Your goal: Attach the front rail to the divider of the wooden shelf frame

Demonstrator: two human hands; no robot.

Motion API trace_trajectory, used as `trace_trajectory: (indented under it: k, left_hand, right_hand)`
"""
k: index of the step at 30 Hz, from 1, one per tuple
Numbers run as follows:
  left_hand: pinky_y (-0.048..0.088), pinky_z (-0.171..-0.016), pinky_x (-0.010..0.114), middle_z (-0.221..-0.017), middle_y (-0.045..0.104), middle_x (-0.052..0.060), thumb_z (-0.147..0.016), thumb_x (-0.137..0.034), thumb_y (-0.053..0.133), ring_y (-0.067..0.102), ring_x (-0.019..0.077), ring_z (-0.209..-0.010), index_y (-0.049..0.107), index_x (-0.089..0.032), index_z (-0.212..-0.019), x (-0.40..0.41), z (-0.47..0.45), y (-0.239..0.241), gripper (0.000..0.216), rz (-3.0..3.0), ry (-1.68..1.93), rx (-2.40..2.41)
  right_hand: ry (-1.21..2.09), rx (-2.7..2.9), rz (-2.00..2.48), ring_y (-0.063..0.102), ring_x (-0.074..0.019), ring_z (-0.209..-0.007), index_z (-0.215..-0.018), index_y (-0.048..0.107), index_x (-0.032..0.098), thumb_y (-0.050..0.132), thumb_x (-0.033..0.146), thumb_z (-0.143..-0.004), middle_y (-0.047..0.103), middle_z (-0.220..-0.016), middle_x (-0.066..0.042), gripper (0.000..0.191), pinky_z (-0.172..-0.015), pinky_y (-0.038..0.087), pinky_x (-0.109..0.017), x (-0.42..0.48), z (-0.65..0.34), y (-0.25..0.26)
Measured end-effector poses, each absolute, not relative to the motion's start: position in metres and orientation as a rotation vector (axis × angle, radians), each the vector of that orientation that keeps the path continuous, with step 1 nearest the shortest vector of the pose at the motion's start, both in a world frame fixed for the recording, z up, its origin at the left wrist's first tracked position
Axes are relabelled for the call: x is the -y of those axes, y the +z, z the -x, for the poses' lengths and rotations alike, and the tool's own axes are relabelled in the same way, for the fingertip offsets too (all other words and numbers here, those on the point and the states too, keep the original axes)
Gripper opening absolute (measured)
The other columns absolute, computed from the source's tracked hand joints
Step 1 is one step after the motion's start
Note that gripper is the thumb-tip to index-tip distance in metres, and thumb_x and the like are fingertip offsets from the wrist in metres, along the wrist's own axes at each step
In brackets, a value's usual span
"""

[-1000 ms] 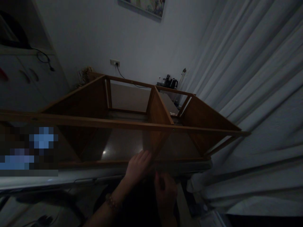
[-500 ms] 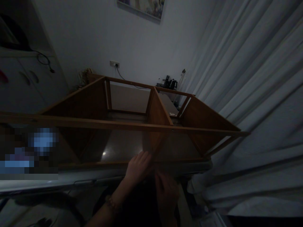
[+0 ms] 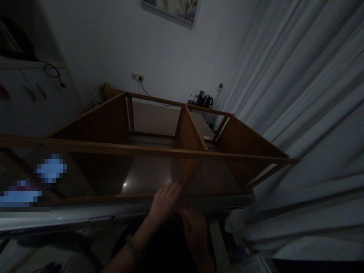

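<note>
A wooden cabinet frame with open compartments lies across a light table. My left hand, with a beaded bracelet on its wrist, is closed around the frame's near lower edge, beside the foot of the middle divider. Just right of it and slightly lower, my right hand has its thumb and fingers drawn together close to the left hand. Whatever those fingers hold, if anything, is too dark and small to make out.
White curtains hang along the right side. Near the back wall stand a black kettle and other dark items. A white cupboard is at the left, with a loose black cord. A pixelated patch covers part of the left foreground.
My right hand has shifted left and slightly up, its fingertips now closer to my left hand. The left hand and the frame stay in place.
</note>
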State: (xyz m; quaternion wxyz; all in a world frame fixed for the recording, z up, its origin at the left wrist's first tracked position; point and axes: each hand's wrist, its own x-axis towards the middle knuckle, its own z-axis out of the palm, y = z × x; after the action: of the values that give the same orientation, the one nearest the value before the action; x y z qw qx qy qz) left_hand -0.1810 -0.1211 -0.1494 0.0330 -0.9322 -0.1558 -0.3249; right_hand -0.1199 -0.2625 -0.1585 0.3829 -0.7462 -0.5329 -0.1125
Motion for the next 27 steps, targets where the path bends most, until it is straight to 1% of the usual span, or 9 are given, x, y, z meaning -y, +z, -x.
trace_trajectory:
  k: [4,6,8,11,13,16,21,25,27]
  left_hand:
    - [0.048,-0.076,0.032,-0.105,0.066,0.009,-0.083,-0.033,0.058,0.059,0.0231,-0.097,0.06,-0.018,-0.103,0.12,0.181,-0.151,0.025,2.881,-0.977,0.474]
    - [0.048,-0.076,0.033,-0.105,0.066,0.009,-0.083,-0.03,0.058,0.059,0.0234,-0.097,0.06,-0.018,-0.104,0.12,0.182,-0.151,0.025,2.892,-0.981,0.465]
    - [0.048,-0.077,0.034,-0.106,0.066,0.009,-0.082,-0.029,0.058,0.059,0.0237,-0.098,0.06,-0.018,-0.105,0.12,0.182,-0.15,0.025,2.907,-0.975,0.475]
    - [0.048,-0.076,0.034,-0.107,0.066,0.009,-0.082,-0.03,0.059,0.059,0.0238,-0.097,0.06,-0.018,-0.105,0.121,0.182,-0.148,0.027,2.922,-0.948,0.491]
    - [0.048,-0.076,0.033,-0.107,0.066,0.008,-0.081,-0.03,0.06,0.06,0.0238,-0.097,0.059,-0.018,-0.105,0.122,0.183,-0.146,0.027,2.908,-0.954,0.484]
    - [0.048,-0.075,0.033,-0.106,0.066,0.009,-0.08,-0.03,0.06,0.059,0.0239,-0.097,0.059,-0.018,-0.105,0.122,0.184,-0.145,0.028,2.907,-0.95,0.473]
    - [0.048,-0.075,0.032,-0.106,0.065,0.01,-0.082,-0.03,0.057,0.059,0.0233,-0.097,0.059,-0.019,-0.106,0.121,0.182,-0.149,0.026,2.913,-0.966,0.485]
    - [0.048,-0.077,0.033,-0.106,0.065,0.01,-0.082,-0.032,0.057,0.059,0.0236,-0.098,0.059,-0.018,-0.107,0.121,0.181,-0.15,0.029,2.916,-0.974,0.47]
    - [0.047,-0.077,0.033,-0.107,0.064,0.01,-0.083,-0.033,0.056,0.058,0.0238,-0.098,0.058,-0.018,-0.108,0.121,0.182,-0.149,0.029,2.929,-0.954,0.474]
  right_hand:
    - [-0.11,1.195,1.82,0.065,-0.0164,-0.081,-0.096,0.066,0.025,0.044,0.026,-0.092,0.07,-0.09,-0.003,0.023,-0.074,0.05,-0.028,0.264,0.124,-0.159]
    - [-0.033,1.04,1.758,0.065,-0.0156,-0.081,-0.1,0.065,0.024,0.043,0.029,-0.092,0.069,-0.092,-0.003,0.024,-0.074,0.051,-0.026,0.263,0.13,-0.159]
    - [0.073,0.891,1.715,0.064,-0.0144,-0.074,-0.099,0.065,0.023,0.041,0.033,-0.092,0.069,-0.085,-0.002,0.027,-0.069,0.051,-0.024,0.261,0.136,-0.159]
    - [0.207,0.726,1.648,0.06,-0.0128,-0.062,-0.088,0.064,0.02,0.042,0.04,-0.092,0.063,-0.069,0.0,0.03,-0.059,0.049,-0.021,0.255,0.143,-0.158]
    - [0.25,0.644,1.591,0.058,-0.0125,-0.059,-0.085,0.063,0.019,0.046,0.044,-0.089,0.062,-0.067,0.0,0.03,-0.054,0.048,-0.021,0.252,0.144,-0.157]
    - [0.295,0.592,1.513,0.058,-0.0124,-0.06,-0.093,0.06,0.019,0.05,0.044,-0.087,0.063,-0.073,-0.001,0.028,-0.052,0.048,-0.021,0.249,0.143,-0.158]
    - [0.245,0.683,1.456,0.061,-0.0126,-0.062,-0.107,0.055,0.019,0.053,0.034,-0.086,0.066,-0.081,-0.003,0.025,-0.052,0.049,-0.021,0.248,0.139,-0.162]
    - [0.054,0.766,1.616,0.065,-0.016,-0.082,-0.112,0.053,0.02,0.05,0.027,-0.087,0.067,-0.097,-0.007,0.025,-0.065,0.052,-0.024,0.25,0.139,-0.163]
    - [-0.083,0.864,1.728,0.064,-0.017,-0.088,-0.111,0.055,0.021,0.048,0.024,-0.088,0.067,-0.099,-0.007,0.024,-0.072,0.052,-0.027,0.251,0.139,-0.164]
